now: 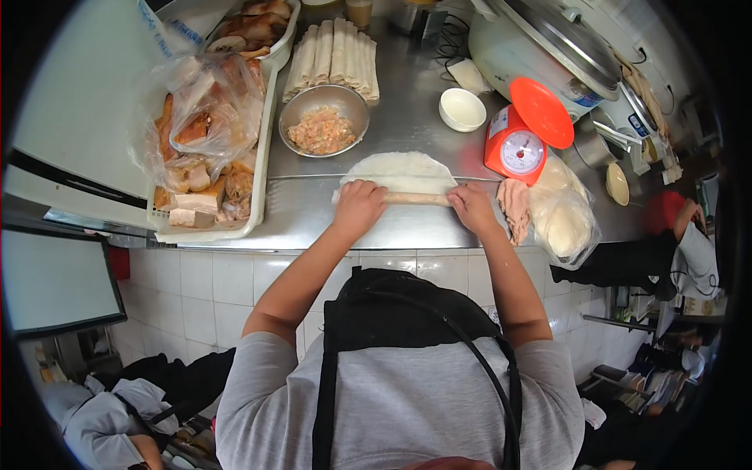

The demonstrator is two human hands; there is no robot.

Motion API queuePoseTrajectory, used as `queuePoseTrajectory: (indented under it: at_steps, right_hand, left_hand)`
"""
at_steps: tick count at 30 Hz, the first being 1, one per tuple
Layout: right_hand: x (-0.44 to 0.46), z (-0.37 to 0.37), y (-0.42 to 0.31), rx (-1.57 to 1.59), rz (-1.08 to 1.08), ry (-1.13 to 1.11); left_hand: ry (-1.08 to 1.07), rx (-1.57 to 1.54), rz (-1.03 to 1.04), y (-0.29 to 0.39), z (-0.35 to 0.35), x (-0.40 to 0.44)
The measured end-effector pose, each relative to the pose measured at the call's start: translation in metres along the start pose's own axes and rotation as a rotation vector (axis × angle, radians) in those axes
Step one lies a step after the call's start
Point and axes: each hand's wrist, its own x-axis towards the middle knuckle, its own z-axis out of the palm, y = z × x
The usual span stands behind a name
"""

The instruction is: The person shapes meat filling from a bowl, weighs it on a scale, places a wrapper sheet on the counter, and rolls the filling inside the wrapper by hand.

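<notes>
A thin pale dough sheet (pixel 398 168) lies on the steel counter in front of me, its rounded edge facing away. A straight tan rolling pin (pixel 417 199) lies crosswise along the sheet's near edge. My left hand (pixel 360 207) is closed over the pin's left end, and my right hand (pixel 472 207) is closed over the right end. The fingers hide both ends. Beyond the sheet, a metal bowl (pixel 291 141) holds pinkish minced filling (pixel 321 131). Right of my right hand lies a flat pink piece (pixel 514 207), perhaps meat or cloth; I cannot tell.
Left stands a white tray (pixel 258 188) of meat under plastic. Pale rolls (pixel 333 55) are stacked behind the bowl. Right are a white bowl (pixel 462 110), red scale (pixel 517 149), bagged dough (pixel 565 215) and large lidded pot (pixel 540 47). Other people (pixel 697 254) are at both sides.
</notes>
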Motion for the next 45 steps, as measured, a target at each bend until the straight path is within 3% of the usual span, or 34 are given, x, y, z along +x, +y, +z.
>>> queuePoseTrajectory:
  at_steps: [2,5,7,13,16,25,28,31,34,36,39,45]
  right_hand:
    - [0.000,-0.001,-0.014,-0.091,-0.003,0.047]
    - [0.016,0.014,-0.052,-0.060,-0.244,0.089]
    - [0.025,0.026,-0.084,-0.097,-0.307,-0.023]
    - [0.023,0.031,-0.068,-0.083,-0.209,-0.111]
    - [0.006,0.015,-0.033,-0.085,-0.168,-0.029]
    - [0.007,-0.003,-0.001,0.113,0.220,-0.071]
    - [0.012,0.001,-0.013,-0.162,0.164,0.069]
    - [0.023,0.004,-0.040,-0.214,-0.048,0.087]
    - [0.025,0.023,-0.061,-0.052,-0.309,0.095]
    - [0.025,0.033,-0.058,-0.055,-0.261,0.056]
    - [0.027,0.039,-0.051,-0.051,-0.234,0.013]
    - [0.036,0.037,-0.075,-0.047,-0.254,-0.006]
  left_hand:
    - [0.004,-0.026,-0.027,-0.002,0.006,-0.001]
    - [-0.001,-0.053,-0.044,-0.003,0.007,-0.002]
    - [-0.006,-0.064,-0.043,-0.003,0.007,-0.003]
    - [0.010,-0.080,-0.052,-0.010,0.007,-0.006]
    - [0.029,-0.055,-0.107,-0.012,-0.002,-0.013]
    - [0.047,-0.091,-0.198,-0.035,-0.014,-0.018]
    - [0.080,-0.007,-0.098,-0.042,-0.013,-0.013]
    - [0.107,0.022,-0.089,-0.044,-0.014,-0.008]
    - [0.031,0.042,-0.115,-0.042,-0.022,-0.002]
    - [-0.012,0.060,-0.118,-0.043,-0.023,0.001]
    - [0.085,0.116,-0.035,-0.034,-0.004,0.004]
    - [-0.042,-0.070,-0.032,-0.022,0.003,0.010]
